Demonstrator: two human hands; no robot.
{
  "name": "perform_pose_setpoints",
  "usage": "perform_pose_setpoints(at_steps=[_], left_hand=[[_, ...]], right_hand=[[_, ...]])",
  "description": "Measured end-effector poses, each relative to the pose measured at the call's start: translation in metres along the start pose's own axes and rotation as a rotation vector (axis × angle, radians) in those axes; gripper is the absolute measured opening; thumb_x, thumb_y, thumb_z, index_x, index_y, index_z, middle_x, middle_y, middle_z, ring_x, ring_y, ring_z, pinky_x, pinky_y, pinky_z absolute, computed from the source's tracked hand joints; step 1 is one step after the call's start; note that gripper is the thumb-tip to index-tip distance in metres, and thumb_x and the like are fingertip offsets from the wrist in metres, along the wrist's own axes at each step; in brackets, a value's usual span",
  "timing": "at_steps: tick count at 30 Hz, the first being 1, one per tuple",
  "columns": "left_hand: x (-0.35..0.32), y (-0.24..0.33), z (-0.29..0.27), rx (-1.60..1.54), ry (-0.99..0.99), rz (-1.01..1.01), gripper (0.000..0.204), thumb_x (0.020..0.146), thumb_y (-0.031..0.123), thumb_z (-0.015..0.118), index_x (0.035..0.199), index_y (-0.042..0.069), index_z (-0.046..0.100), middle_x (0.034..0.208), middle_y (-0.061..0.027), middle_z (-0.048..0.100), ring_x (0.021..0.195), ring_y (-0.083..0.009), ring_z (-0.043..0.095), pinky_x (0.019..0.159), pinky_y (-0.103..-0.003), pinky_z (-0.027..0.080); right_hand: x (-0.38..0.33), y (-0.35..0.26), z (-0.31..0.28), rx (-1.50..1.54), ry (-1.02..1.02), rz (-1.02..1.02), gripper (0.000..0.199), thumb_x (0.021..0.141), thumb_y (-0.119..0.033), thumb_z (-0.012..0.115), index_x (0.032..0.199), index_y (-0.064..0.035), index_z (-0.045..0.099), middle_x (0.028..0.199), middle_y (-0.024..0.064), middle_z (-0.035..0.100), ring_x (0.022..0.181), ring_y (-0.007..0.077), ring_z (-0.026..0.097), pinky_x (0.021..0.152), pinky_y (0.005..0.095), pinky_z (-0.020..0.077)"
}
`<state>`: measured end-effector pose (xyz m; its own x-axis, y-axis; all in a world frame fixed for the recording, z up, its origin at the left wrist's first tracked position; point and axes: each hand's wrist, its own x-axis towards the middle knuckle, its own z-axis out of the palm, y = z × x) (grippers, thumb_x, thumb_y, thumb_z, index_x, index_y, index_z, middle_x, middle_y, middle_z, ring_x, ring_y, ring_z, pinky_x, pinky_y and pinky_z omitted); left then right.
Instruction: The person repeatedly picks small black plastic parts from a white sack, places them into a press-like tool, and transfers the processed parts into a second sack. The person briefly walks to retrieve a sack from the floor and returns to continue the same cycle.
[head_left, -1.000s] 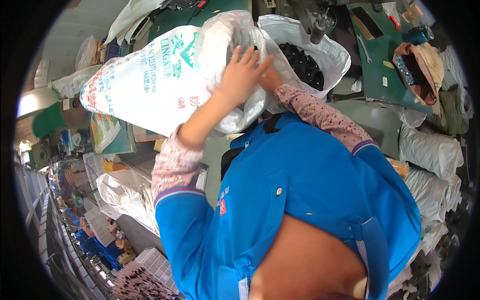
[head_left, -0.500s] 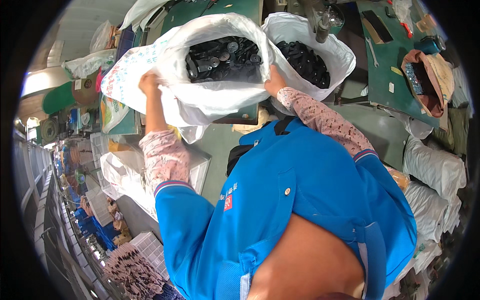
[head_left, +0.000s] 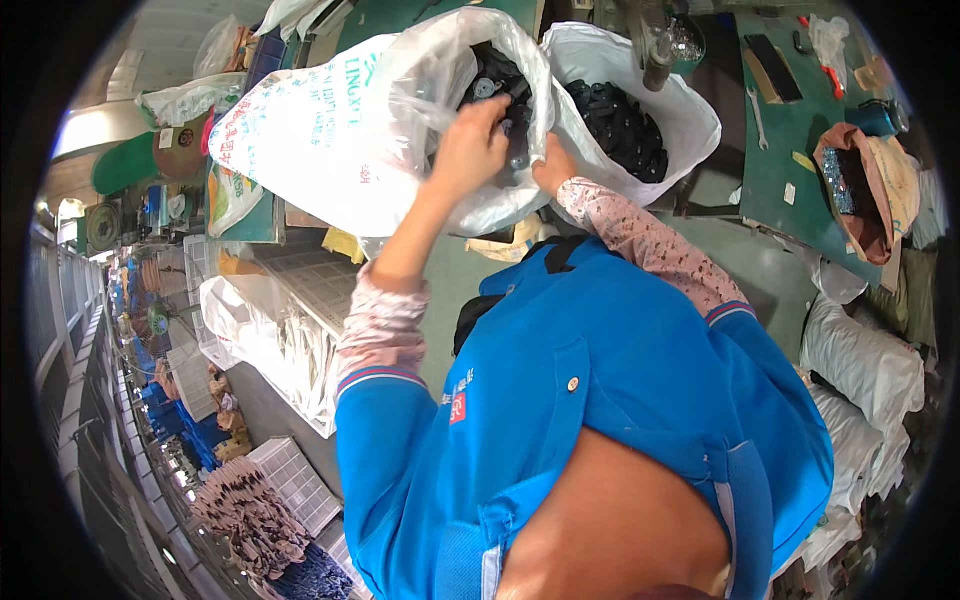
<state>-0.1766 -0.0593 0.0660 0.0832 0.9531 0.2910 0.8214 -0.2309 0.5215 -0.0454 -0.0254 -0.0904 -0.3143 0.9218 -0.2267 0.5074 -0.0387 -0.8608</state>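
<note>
A white plastic bag lies across the bench before me, its mouth tilted toward the right and full of black parts with grey discs. Over that mouth reaches my left hand, fingers bent and apart, close to the parts; I see nothing held in it. My right hand is closed on the bag's gathered rim at its right side. Just beyond stands a second white bag, open at the top, holding many black pieces.
At the right, a green table carries a wrench, a dark phone-like slab and a brown sack. A metal machine part hangs over the second bag. White sacks are piled at my right, pale crates at my left.
My left hand has let go of the bag's left side and moved right, over its mouth. The bag's left part has slumped over the opening. My right hand keeps its grip.
</note>
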Motion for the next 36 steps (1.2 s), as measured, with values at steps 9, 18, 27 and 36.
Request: perform_pose_setpoints(at_steps=[9,18,27,36], left_hand=[[-0.001,-0.122,-0.109,0.363,0.429,-0.383,0.019,0.072,-0.001,0.048,0.090,-0.005,0.048,0.081,-0.0245,0.059,0.079,-0.0413,0.058,0.073,-0.047,0.045],[-0.013,-0.137,-0.069,0.571,0.052,-0.389,0.069,0.069,-0.004,0.049,0.134,0.002,0.026,0.132,-0.0273,0.040,0.116,-0.0450,0.045,0.099,-0.054,0.032],[-0.028,-0.078,-0.048,0.489,-0.195,-0.004,0.078,0.067,-0.004,0.056,0.140,0.006,0.029,0.139,-0.0222,0.032,0.124,-0.0400,0.036,0.103,-0.041,0.034],[0.028,-0.120,-0.073,0.692,-0.549,-0.307,0.120,0.042,0.022,0.087,0.144,0.026,0.024,0.138,-0.0241,0.032,0.125,-0.0495,0.027,0.107,-0.051,0.026]], right_hand=[[0.007,-0.052,0.005,-0.002,-0.113,-0.056,0.048,0.075,-0.014,0.057,0.116,0.0033,0.039,0.096,0.0310,0.060,0.095,0.0455,0.057,0.086,0.0482,0.0445],[0.011,-0.016,0.001,0.035,-0.353,0.087,0.056,0.076,-0.023,0.060,0.122,0.0009,0.038,0.099,0.0288,0.060,0.084,0.0404,0.063,0.075,0.0437,0.0502],[0.003,-0.003,-0.016,0.001,-0.359,0.012,0.071,0.077,-0.030,0.062,0.133,-0.0005,0.029,0.105,0.0261,0.060,0.086,0.0374,0.063,0.076,0.0412,0.0502],[-0.007,0.014,-0.030,0.022,-0.287,-0.046,0.071,0.080,-0.029,0.060,0.136,-0.0010,0.027,0.107,0.0278,0.059,0.099,0.0409,0.058,0.088,0.0430,0.0436]])
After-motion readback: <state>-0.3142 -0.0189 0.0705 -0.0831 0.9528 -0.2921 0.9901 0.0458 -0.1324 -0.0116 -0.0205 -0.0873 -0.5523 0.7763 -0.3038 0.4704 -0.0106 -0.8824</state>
